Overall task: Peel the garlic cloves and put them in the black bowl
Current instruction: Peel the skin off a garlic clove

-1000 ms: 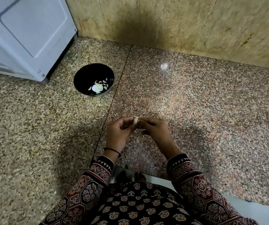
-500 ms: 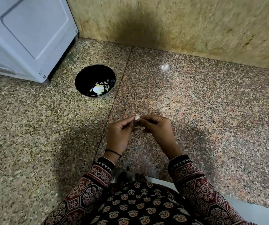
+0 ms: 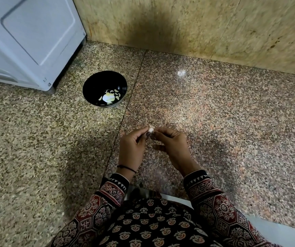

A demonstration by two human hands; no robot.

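Observation:
A small pale garlic clove [image 3: 151, 129] is pinched between the fingertips of both hands above the granite floor. My left hand [image 3: 132, 148] holds it from the left with thumb and forefinger. My right hand [image 3: 171, 142] pinches it from the right, the other fingers curled under. The black bowl [image 3: 89, 86] stands on the floor to the upper left of the hands, a good hand's length away. Several peeled cloves [image 3: 110, 97] lie in its bottom around a bright reflection.
A white appliance [image 3: 29, 38] stands at the upper left, close behind the bowl. A stone wall [image 3: 196, 24] runs along the back. Speckled granite floor [image 3: 232, 122] spreads to the right. A white board edge [image 3: 276, 232] shows by my lap.
The two hands have kept the clove between them and worked at it with small finger movements. The clove now shows a little more above the fingertips. The bowl has not moved.

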